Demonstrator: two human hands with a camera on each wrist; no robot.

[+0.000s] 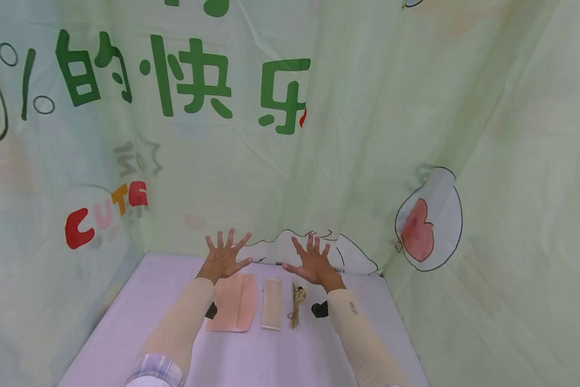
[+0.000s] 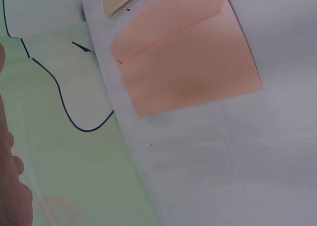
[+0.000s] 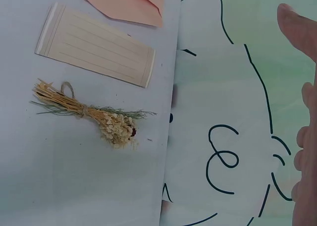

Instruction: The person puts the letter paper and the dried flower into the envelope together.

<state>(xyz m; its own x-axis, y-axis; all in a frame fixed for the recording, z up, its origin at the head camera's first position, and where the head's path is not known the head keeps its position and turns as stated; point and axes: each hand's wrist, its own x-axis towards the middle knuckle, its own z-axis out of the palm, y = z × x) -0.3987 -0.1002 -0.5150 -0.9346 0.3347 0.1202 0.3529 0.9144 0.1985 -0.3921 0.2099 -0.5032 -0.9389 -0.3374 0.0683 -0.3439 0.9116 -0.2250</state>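
Both hands are held up over the far part of the table with fingers spread, holding nothing. My left hand is raised above a pink envelope, which lies with its flap unfolded. To the right of the envelope lies a cream pad of lined paper. Beside the paper is a small bunch of dried flowers, its stems tied with twine. My right hand hovers beyond and to the right of the flowers, palm turned away. In each wrist view, only an edge of the hand shows.
A pale purple cloth covers the table. Hanging curtains with green characters and drawings enclose its back and sides. A dark wrist piece shows by the right forearm, another by the left.
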